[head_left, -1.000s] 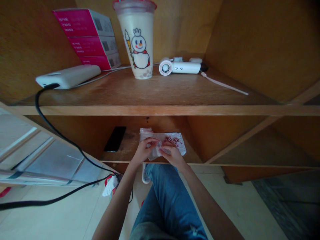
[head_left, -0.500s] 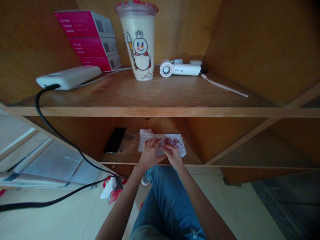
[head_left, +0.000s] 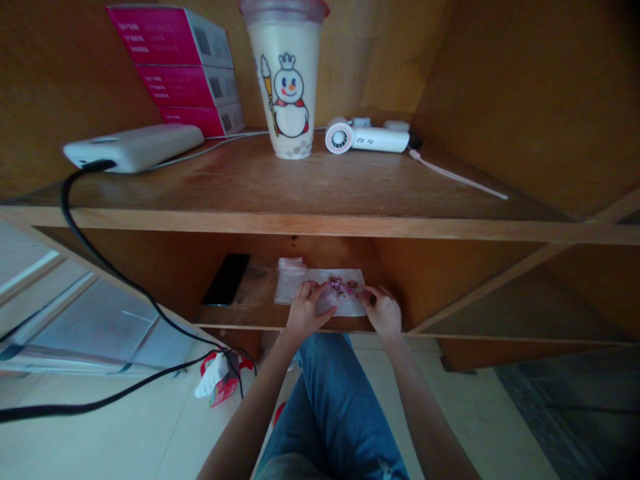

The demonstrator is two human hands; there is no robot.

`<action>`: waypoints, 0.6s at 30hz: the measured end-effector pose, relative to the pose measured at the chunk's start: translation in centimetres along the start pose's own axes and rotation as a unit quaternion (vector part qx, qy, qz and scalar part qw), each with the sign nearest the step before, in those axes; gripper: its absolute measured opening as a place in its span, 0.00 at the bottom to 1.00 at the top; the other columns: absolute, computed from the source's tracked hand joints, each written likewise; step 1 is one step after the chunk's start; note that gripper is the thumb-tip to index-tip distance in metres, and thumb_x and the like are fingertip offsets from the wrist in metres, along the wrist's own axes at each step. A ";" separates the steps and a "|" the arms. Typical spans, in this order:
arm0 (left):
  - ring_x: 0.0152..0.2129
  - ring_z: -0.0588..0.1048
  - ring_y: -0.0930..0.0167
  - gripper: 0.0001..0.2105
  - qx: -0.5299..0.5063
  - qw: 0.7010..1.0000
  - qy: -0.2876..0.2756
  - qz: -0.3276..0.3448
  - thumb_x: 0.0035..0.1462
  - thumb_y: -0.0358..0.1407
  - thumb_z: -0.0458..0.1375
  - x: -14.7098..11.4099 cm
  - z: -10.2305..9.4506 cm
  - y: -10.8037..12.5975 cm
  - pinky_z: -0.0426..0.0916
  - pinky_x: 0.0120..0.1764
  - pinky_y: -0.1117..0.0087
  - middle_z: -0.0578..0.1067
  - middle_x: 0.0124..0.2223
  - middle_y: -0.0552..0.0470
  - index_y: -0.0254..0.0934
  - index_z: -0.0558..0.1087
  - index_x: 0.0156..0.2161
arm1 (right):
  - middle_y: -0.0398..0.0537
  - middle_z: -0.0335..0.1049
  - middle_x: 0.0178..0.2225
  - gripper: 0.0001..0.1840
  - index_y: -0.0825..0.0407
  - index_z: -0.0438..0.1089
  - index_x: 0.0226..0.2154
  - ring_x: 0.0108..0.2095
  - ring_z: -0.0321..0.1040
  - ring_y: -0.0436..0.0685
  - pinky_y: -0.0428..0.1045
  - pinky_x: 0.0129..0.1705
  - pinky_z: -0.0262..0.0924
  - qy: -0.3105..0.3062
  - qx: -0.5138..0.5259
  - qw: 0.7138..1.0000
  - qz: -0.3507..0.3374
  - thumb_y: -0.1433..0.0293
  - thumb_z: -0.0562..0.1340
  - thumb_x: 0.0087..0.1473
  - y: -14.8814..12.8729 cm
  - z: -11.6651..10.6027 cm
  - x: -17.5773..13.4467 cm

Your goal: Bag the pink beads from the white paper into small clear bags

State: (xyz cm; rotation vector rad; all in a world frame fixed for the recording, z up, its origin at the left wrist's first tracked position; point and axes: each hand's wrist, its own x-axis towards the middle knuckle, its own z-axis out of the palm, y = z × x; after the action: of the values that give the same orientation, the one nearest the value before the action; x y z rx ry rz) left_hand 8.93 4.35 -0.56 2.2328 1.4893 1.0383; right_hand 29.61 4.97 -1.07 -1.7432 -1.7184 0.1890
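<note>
both hands at the lower shelf [head_left: 257,305]; a white sheet [head_left: 351,309] lies there with a small heap of pink and dark red beads [head_left: 340,285] on its upper middle, between the two hands.

left hand [head_left: 306,312]: over the left part of the sheet, thumb and fingers apart, fingertips near the left side of the beads; cannot tell whether anything thin or clear is held between them; right hand [head_left: 384,312]: at the right edge of the sheet, fingers bent, fingertips near the right end of the beads; cannot tell whether it grips a bead.

clear bags [head_left: 289,281] lie in a pile just left of the sheet, beyond the left hand; phone [head_left: 226,280], dark screen up, farther left on the same shelf.

upper shelf [head_left: 225,193], left to right: white power bank [head_left: 135,148] with a black cord [head_left: 65,195] at its near end; three pink boxes [head_left: 160,37] stacked behind it; tall cup [head_left: 289,100], upright, pale drink inside, snowman print; white fan [head_left: 377,139] on its side, pale strap [head_left: 460,175] trailing right.
</note>
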 end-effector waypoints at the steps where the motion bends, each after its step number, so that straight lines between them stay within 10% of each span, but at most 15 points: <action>1: 0.44 0.64 0.64 0.24 -0.007 1.000 -0.005 -0.001 0.47 0.43 0.59 -0.1 0.2 -0.2 0.62 0.48 0.62 0.64 0.44 0.47 0.42 0.65 0.51 | 0.50 0.71 0.32 0.10 0.49 0.73 0.32 0.31 0.66 0.57 0.51 0.34 0.58 0.005 -0.027 1.000 -0.003 0.65 0.57 0.50 0.3 -0.1 0.0; 18: 0.44 0.66 0.66 0.25 -0.024 0.999 -0.035 -0.003 0.47 0.43 0.59 -0.2 0.3 -0.5 0.63 0.49 0.64 0.67 0.44 0.49 0.41 0.63 0.51 | 0.49 0.71 0.30 0.10 0.50 0.71 0.28 0.32 0.66 0.56 0.50 0.36 0.55 -0.018 -0.083 0.996 -0.013 0.66 0.55 0.51 0.2 0.1 0.4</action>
State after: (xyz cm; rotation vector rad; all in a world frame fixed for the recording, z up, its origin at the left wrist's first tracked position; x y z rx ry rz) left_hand 8.76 4.50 -1.15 2.2075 1.4252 0.9737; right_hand 29.83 5.38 -1.11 -1.8455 -1.8269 0.0684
